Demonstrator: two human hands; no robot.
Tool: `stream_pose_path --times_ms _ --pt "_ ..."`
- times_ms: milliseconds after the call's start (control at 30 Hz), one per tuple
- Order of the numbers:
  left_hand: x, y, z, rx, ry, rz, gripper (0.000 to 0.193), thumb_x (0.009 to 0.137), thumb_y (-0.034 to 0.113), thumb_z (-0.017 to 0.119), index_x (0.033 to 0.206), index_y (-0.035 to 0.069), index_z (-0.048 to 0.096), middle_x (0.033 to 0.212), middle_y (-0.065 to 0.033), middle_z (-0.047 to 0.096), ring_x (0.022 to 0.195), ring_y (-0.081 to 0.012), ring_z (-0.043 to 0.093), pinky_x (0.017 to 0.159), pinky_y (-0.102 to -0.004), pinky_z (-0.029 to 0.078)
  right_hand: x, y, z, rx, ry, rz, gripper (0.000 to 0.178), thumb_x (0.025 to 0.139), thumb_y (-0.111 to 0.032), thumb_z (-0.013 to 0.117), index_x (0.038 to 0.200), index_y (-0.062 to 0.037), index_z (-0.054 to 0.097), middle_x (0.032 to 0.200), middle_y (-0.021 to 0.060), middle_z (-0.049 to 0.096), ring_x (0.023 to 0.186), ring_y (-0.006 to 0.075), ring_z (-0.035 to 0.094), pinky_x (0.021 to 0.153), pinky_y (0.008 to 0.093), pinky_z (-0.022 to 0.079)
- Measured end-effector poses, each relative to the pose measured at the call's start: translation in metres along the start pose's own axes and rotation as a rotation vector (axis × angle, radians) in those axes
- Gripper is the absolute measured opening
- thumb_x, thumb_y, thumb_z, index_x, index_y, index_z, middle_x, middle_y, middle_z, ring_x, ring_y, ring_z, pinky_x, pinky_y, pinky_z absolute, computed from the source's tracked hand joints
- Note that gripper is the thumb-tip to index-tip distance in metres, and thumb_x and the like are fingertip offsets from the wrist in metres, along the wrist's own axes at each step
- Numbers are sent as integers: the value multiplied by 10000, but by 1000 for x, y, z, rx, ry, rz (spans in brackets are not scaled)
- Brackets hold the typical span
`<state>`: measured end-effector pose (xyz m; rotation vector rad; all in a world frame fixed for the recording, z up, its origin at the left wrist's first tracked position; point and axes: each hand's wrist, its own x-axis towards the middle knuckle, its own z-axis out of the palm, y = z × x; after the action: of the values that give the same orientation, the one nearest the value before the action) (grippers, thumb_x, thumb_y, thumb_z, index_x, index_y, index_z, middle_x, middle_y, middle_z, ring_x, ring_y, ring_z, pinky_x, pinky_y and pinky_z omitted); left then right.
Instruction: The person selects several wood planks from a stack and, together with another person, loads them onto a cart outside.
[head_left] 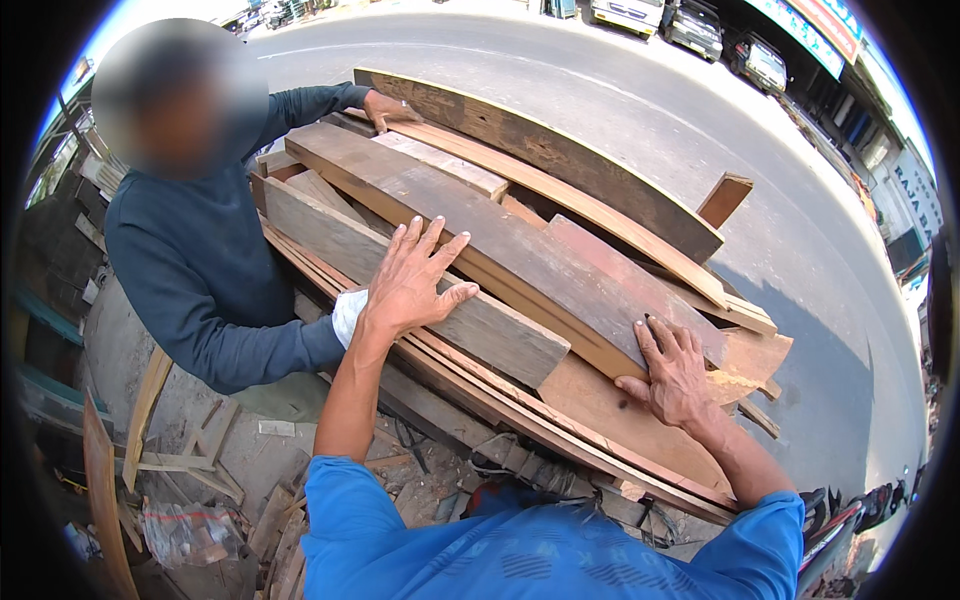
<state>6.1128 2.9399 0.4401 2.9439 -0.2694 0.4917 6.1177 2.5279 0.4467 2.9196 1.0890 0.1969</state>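
Note:
My left hand (415,275) is open, its fingers spread over a thick brown plank (480,235) and its thumb by a weathered grey board (500,335). Toward the right end of the same brown plank rests my right hand (675,378). Its fingers lie on the top face and its thumb is against the near side edge. The plank sits on a stack of mixed boards, with a reddish board (610,265) and a long light-brown board (570,195) beyond it. Whether either palm bears down cannot be told.
A person in a dark sweater (200,270) stands at the left, one hand (390,108) on the far boards, the other gloved in white (348,315). A wide dark board (540,150) stands along the stack's far side. Wood scraps (205,450) litter the ground; a road (800,230) runs behind.

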Motion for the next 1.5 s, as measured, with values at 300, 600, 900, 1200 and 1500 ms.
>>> stream_pose_path --times_ms 300,600,900,1200,1500 --pt "-14 -4 1 -110 281 -47 660 814 466 742 1365 147 567 1521 -270 340 1434 -444 270 1196 -506 198 9 0 -8 55 -42 25 940 791 -471 729 1461 45 320 1492 241 352 1323 411 360 1133 486 290" --pt "-114 27 -123 19 227 -456 872 822 323 702 1536 74 265 758 -186 707 695 -412 687 717 -512 561 -16 -13 9 23 3 -30 915 774 -260 747 1499 6 258 1531 257 279 1385 436 283 1156 509 246" --pt "-273 -66 -227 336 136 -1216 398 846 212 613 1198 40 685 1192 -198 670 1126 -367 634 1005 -421 473 -35 -19 6 -108 153 -28 775 808 -222 719 1458 7 363 1331 277 477 1163 463 518 960 495 441" --pt "-342 19 -70 -672 343 -1202 572 870 199 701 1368 -23 530 753 -118 705 649 -125 660 580 -322 520 -23 -71 -74 550 91 -394 375 896 -245 651 1157 24 633 1142 227 646 1057 380 607 922 450 481" --pt "-285 77 -69 -99 669 -631 477 798 124 704 1248 3 602 1070 -150 674 1001 -290 623 900 -401 479 -10 -52 -55 272 193 -308 580 873 -346 680 1355 -74 508 1452 225 387 1233 417 422 1057 530 342"
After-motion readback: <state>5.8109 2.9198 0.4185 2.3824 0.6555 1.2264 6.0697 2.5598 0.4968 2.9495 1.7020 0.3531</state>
